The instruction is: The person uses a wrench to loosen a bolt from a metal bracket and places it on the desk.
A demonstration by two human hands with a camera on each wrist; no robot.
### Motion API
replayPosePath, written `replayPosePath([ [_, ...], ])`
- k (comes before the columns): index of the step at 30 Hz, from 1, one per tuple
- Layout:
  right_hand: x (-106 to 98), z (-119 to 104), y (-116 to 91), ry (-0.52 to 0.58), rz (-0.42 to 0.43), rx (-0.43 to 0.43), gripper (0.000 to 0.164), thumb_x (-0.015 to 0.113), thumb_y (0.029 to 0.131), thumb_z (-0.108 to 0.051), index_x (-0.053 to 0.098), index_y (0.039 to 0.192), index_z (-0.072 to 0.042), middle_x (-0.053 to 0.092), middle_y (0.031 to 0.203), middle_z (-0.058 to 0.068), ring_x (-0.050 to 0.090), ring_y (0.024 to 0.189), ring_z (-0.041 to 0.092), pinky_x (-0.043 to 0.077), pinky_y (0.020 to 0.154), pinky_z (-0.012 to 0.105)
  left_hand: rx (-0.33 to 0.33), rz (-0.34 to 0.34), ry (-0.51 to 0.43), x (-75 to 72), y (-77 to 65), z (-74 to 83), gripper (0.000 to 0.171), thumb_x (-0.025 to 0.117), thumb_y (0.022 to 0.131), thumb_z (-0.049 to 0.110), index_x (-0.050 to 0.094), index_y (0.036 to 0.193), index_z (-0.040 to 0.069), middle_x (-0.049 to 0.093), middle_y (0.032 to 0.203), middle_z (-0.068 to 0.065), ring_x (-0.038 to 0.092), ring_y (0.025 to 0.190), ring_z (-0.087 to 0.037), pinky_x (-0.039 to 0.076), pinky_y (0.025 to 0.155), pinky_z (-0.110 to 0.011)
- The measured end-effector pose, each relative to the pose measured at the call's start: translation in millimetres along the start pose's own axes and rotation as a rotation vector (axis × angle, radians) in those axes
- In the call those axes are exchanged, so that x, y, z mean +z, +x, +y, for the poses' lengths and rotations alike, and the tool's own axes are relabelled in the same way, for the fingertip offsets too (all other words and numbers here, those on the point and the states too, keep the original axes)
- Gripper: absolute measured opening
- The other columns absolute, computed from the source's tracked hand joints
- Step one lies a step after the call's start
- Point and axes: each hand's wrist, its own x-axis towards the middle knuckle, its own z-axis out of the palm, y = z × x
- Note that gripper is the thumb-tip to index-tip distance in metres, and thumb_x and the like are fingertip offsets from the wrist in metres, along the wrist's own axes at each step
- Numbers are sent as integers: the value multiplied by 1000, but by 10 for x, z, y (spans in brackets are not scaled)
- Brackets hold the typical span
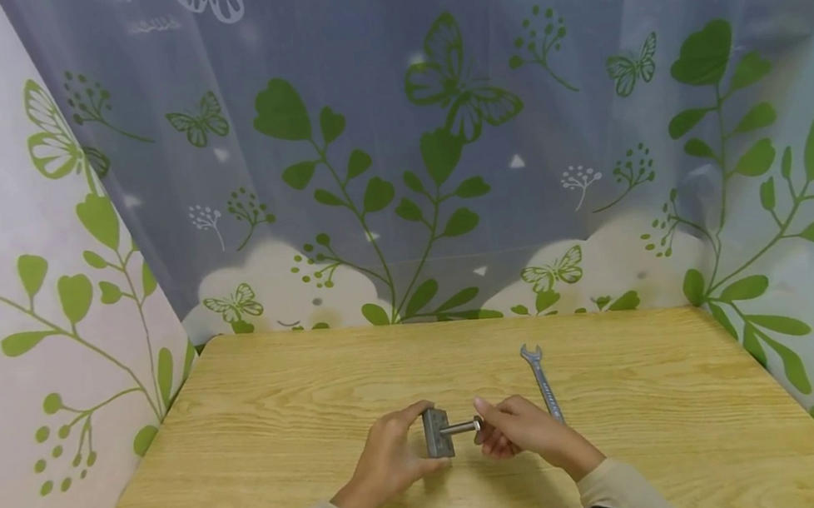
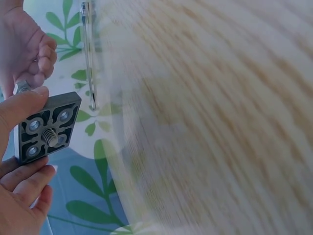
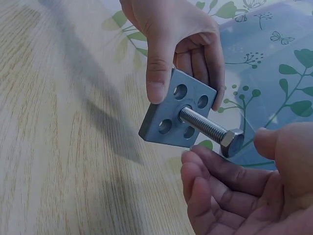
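Observation:
My left hand holds a square grey metal plate by opposite edges, thumb on one and fingers on the other. The plate has several round holes around its centre. A hex bolt runs through the middle; its threaded tip pokes out of the recessed back face in the left wrist view. The bolt's head points toward my right hand. In the right wrist view, that hand's thumb and loosely bent fingers lie around the bolt head, with a gap between them and it.
An open-end wrench lies on the wood-grain table, just beyond my right hand. Curtains with leaf and butterfly prints stand along the table's back and sides.

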Motion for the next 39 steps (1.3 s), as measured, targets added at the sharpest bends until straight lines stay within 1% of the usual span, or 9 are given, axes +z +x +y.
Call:
replayPosePath([
  [3, 7, -4, 3, -2, 5, 12, 64, 41, 101, -48, 67, 88, 10, 65, 70, 3, 61, 62, 10, 57, 61, 32, 5, 3, 0, 9, 6, -2, 71, 91, 62, 21, 61, 122, -1, 68, 115, -15, 66, 103, -32, 55, 88, -40],
  [7, -1, 3, 4, -15, 3, -20, 52, 48, 100, -40, 66, 88, 7, 63, 70, 3, 59, 62, 12, 55, 60, 33, 3, 1, -7, 13, 9, -6, 70, 91, 62, 20, 61, 122, 0, 68, 115, -15, 66, 103, -32, 55, 88, -40],
  [13, -26, 23, 21, -67, 24, -162, 20, 66, 91, -17, 64, 99, 1, 62, 83, 7, 56, 74, 16, 53, 66, 34, -4, -9, -13, 11, 0, -15, 71, 91, 63, 20, 60, 123, -1, 67, 116, -16, 65, 104, -33, 55, 89, -40],
  [16, -29, 25, 32, -110, 56, -212, 16, 71, 86, -9, 65, 100, -2, 62, 89, 7, 57, 79, 18, 52, 67, 31, -4, -12, -17, 8, 4, -14, 71, 91, 63, 20, 60, 123, -2, 66, 117, -17, 65, 105, -33, 55, 89, -41],
  [26, -24, 25, 45, -105, 66, -207, 21, 73, 83, -4, 66, 102, 0, 63, 92, 8, 59, 81, 20, 53, 67, 29, -18, -23, -4, 1, 10, -13, 71, 90, 64, 21, 59, 124, -1, 66, 118, -16, 65, 105, -33, 55, 89, -41],
  [29, -29, 18, 37, -114, 48, -172, 31, 71, 88, -15, 63, 112, 2, 63, 99, 8, 60, 87, 21, 54, 74, 33, -20, -28, -7, 3, 13, -18, 71, 90, 64, 21, 59, 125, 0, 66, 119, -16, 64, 106, -33, 55, 89, -41],
  [32, -33, 23, 29, -94, 24, -122, 45, 62, 94, -30, 59, 119, 6, 64, 105, 12, 62, 93, 26, 56, 81, 40, -18, -24, -7, 8, 15, -20, 71, 90, 64, 21, 60, 124, -1, 66, 118, -16, 65, 105, -33, 55, 89, -41],
  [36, -30, 43, 28, -34, 10, -69, 57, 47, 100, -42, 62, 109, 12, 68, 97, 18, 67, 90, 32, 58, 81, 43, -8, -9, -1, 14, 10, -17, 71, 91, 62, 20, 61, 123, -1, 67, 115, -16, 66, 103, -33, 55, 88, -41],
  [39, -16, 58, 34, -14, 24, -33, 64, 41, 101, -46, 66, 97, 13, 70, 85, 14, 69, 80, 27, 59, 74, 40, -3, -4, 5, 15, 2, -14, 71, 91, 62, 20, 61, 122, -1, 68, 114, -16, 66, 102, -33, 55, 88, -40],
])
